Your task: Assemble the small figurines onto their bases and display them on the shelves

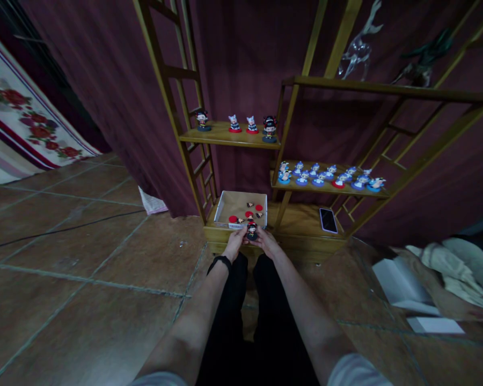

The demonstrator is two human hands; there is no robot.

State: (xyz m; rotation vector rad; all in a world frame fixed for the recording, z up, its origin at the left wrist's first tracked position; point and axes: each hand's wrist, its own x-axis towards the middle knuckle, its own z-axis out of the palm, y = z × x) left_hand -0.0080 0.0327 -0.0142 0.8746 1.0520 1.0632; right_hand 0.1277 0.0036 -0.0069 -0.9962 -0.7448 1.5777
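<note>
Figurine (251, 232) held by left hand (235, 242) and right hand (268, 243); box (234, 205) beyond.

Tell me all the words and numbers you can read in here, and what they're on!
There are none that can be read anywhere in the picture.
Shallow box: there may be a mark on its front edge, but it is too small and blurred to read.
Held figurine: too small to tell if it has any lettering.
Phone: dark screen, nothing readable.
</note>
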